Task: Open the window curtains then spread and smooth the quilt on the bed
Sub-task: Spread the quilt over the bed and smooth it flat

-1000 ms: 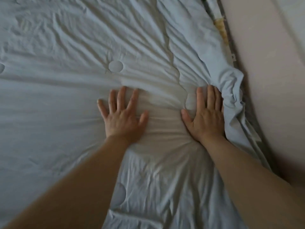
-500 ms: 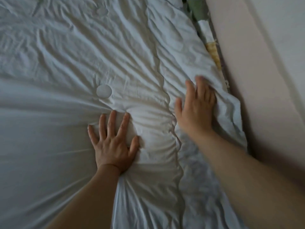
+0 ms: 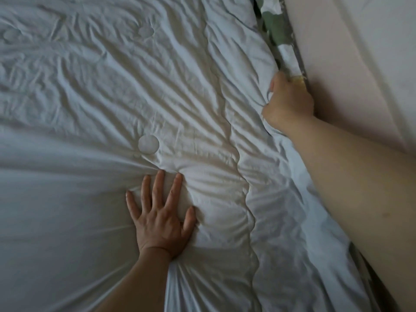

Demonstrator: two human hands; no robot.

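A pale blue-white quilt (image 3: 94, 104) covers the bed and fills most of the view, wrinkled, with round stitched tufts and a wavy seam running top to bottom. My left hand (image 3: 161, 216) lies flat on it, fingers spread, pressing the fabric below a tuft. My right hand (image 3: 289, 102) is closed around the quilt's right edge, right beside the wall, with its fingers curled under the fabric.
A pale pink wall or headboard panel (image 3: 351, 64) runs along the bed's right side. A floral-print sheet (image 3: 275, 30) with green leaves shows in the gap between the quilt edge and the wall.
My right hand has slid up and to the right from lying flat on the quilt and has closed on its edge by the wall. The left hand stays pressed flat.
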